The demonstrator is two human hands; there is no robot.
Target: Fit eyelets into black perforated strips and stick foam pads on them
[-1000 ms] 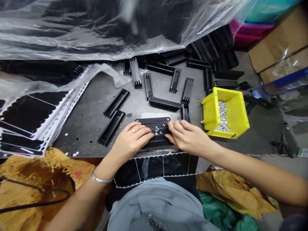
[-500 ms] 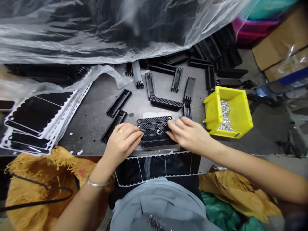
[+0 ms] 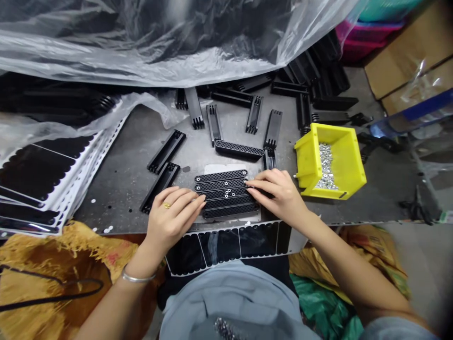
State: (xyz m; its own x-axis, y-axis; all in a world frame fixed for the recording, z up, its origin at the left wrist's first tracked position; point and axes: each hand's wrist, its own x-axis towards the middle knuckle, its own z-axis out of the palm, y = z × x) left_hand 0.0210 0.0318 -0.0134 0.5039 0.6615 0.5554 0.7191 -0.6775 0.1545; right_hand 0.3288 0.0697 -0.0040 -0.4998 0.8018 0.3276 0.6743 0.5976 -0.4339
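Several black perforated plastic bars (image 3: 226, 194) lie side by side in a block on the grey metal table (image 3: 123, 179), with a few small silver washers on top. My left hand (image 3: 172, 216) rests flat against the block's left end, fingers stretched out, a ring on one finger. My right hand (image 3: 276, 193) lies on the block's right end, its fingertips pressing on the bars near the washers.
A yellow bin (image 3: 345, 163) of silver washers stands right of my right hand. Loose black bars (image 3: 240, 149) lie scattered behind, under a clear plastic sheet (image 3: 159, 42). Sheets of black die-cut stickers (image 3: 42, 174) sit at left, another sheet (image 3: 226, 245) at the table's near edge.
My left hand has slid off the top of the block to its left end and flattened. My right hand has shifted slightly left onto the bars. The view has swayed a little.
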